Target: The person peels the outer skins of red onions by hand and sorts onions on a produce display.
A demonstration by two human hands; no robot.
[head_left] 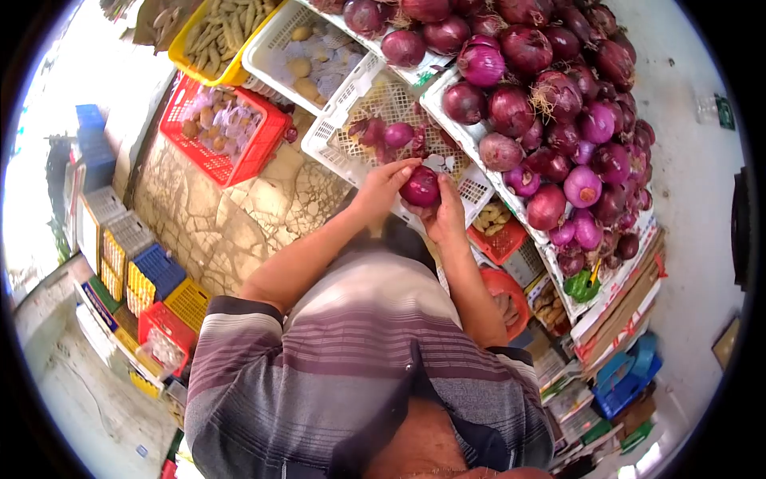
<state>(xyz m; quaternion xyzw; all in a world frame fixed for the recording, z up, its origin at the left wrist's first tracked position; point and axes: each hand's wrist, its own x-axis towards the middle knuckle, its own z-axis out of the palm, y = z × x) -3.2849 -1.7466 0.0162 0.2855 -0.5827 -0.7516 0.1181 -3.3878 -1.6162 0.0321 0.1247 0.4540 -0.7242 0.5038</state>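
Observation:
A red onion (420,187) is held between both hands above a white plastic crate (339,164). My right hand (444,214) is closed round its right side and underside. From the left, the fingers of my left hand (388,185) press against the onion's upper left, closed on it. In the crate below lie a few purple onions (398,135) and loose dark red skins (419,142). Beside my right hand, a large heap of red onions (527,52) fills a white-edged display.
A red crate (275,128) stands on the cracked stone floor (263,211) at left. Behind it are a yellow crate (185,60) of pale roots and a white crate (259,49) with wrapped round produce. A red tub (517,295) is near my right forearm. Stacked crates (152,275) stand far left.

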